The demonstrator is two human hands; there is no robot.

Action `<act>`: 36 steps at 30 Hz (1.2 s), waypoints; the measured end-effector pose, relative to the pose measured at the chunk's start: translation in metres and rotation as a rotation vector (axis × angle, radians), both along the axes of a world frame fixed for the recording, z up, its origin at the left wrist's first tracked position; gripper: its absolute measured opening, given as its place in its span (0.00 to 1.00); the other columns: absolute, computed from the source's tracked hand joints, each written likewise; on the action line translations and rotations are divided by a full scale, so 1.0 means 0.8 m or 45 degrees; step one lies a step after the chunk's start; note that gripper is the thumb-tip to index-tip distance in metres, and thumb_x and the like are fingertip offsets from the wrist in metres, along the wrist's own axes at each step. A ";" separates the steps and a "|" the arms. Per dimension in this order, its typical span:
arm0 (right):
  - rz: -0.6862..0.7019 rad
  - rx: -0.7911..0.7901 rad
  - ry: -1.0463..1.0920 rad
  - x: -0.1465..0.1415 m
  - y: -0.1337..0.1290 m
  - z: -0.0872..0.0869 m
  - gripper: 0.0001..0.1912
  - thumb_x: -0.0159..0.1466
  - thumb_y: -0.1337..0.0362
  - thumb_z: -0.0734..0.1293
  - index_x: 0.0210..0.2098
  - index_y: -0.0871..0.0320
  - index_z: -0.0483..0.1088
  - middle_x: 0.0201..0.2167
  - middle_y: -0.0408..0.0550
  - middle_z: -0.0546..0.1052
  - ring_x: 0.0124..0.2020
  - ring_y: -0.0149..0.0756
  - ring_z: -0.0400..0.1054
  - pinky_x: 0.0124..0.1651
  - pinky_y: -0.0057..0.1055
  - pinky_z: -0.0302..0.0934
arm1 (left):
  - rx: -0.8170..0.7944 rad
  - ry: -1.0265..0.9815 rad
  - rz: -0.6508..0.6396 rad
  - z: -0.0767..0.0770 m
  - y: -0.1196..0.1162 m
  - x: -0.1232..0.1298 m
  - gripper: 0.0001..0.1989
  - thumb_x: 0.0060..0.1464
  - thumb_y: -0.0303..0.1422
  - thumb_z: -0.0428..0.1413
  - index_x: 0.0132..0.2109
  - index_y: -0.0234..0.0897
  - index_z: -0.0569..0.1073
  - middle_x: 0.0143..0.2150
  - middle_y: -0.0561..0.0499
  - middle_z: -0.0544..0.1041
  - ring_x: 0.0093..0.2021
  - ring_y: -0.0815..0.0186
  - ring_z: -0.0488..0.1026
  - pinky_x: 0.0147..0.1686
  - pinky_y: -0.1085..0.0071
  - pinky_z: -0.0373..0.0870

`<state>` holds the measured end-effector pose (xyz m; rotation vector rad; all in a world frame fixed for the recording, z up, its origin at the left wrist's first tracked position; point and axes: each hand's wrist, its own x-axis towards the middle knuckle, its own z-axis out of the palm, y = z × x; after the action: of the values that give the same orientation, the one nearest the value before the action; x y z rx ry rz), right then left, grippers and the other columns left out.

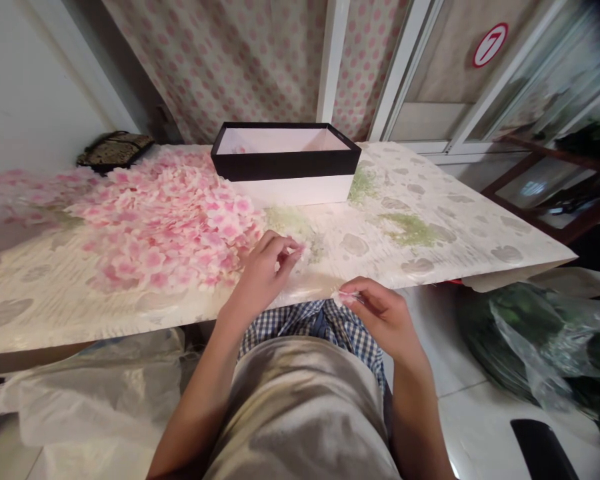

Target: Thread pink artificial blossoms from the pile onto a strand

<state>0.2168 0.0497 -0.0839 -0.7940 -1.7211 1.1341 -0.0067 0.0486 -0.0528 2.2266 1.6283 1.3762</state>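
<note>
left hand [265, 267] over desk [430, 227] edge beside pink petal pile [165, 220], fingers pinched narrow on small pale petal. right hand [380, 313] just off desk edge, fingers closed on another pale petal. risk: light petals could slip, drift to floor. black-rimmed box [285, 163] stood behind. only writing: red-ringed "7" sign [490, 45].

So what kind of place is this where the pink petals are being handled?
Probably a small craft or florist workroom: a heap of pink petals on a paper-covered table, an open black-and-white box, and bagged greenery on the floor.
</note>
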 end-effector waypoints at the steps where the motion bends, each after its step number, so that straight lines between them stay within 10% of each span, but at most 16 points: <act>1: -0.003 -0.002 0.005 0.000 0.000 -0.001 0.02 0.63 0.65 0.68 0.36 0.53 0.73 0.33 0.43 0.76 0.36 0.32 0.71 0.39 0.28 0.63 | -0.018 -0.024 -0.035 0.003 -0.002 0.001 0.03 0.60 0.29 0.54 0.40 0.35 0.72 0.37 0.51 0.69 0.35 0.70 0.71 0.34 0.74 0.70; 20: 0.216 0.050 0.398 0.006 -0.011 0.003 0.08 0.61 0.71 0.69 0.37 0.51 0.76 0.33 0.43 0.79 0.36 0.34 0.74 0.39 0.31 0.69 | -0.472 -0.477 -0.728 0.038 -0.038 0.017 0.13 0.56 0.21 0.56 0.48 0.38 0.74 0.44 0.51 0.64 0.42 0.73 0.71 0.42 0.77 0.72; 36: 0.175 0.035 0.534 -0.003 -0.020 0.006 0.08 0.60 0.71 0.70 0.36 0.51 0.76 0.33 0.42 0.80 0.37 0.35 0.76 0.43 0.35 0.71 | -0.440 -0.804 -0.804 0.040 -0.048 0.053 0.21 0.55 0.19 0.56 0.51 0.47 0.76 0.47 0.51 0.60 0.38 0.76 0.72 0.40 0.79 0.74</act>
<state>0.2140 0.0340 -0.0790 -0.3878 -1.4487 1.2634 0.0356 0.0105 -0.0205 1.6393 0.7802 1.2874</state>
